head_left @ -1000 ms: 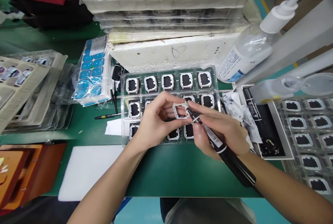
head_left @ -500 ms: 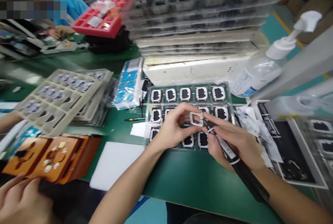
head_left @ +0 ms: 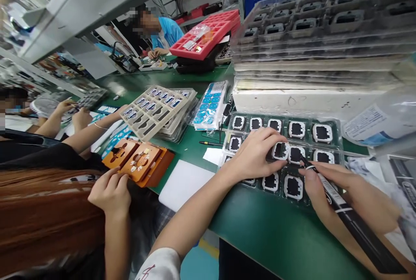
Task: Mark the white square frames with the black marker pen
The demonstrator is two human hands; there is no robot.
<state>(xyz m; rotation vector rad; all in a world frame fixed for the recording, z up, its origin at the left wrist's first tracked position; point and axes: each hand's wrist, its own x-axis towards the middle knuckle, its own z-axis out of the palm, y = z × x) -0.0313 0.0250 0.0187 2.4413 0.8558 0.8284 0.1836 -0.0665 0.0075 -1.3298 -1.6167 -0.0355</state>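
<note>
My left hand reaches over a clear plastic tray of white-framed square parts, its fingertips pinching one part in the middle row. Whether that part rests in its pocket or is lifted I cannot tell. My right hand hovers at the tray's right front, gripping a black marker pen whose tip points at the neighbouring part.
A stack of clear trays on a white foam block stands behind. Left lie blue label sheets, beige trays, orange fixtures, a white foam pad. A co-worker's hand is beside me; other people work beyond.
My head turned left, bringing co-workers into view. The part my left hand held up against the marker tip is now down at the tray; my right hand drew back to the right.
</note>
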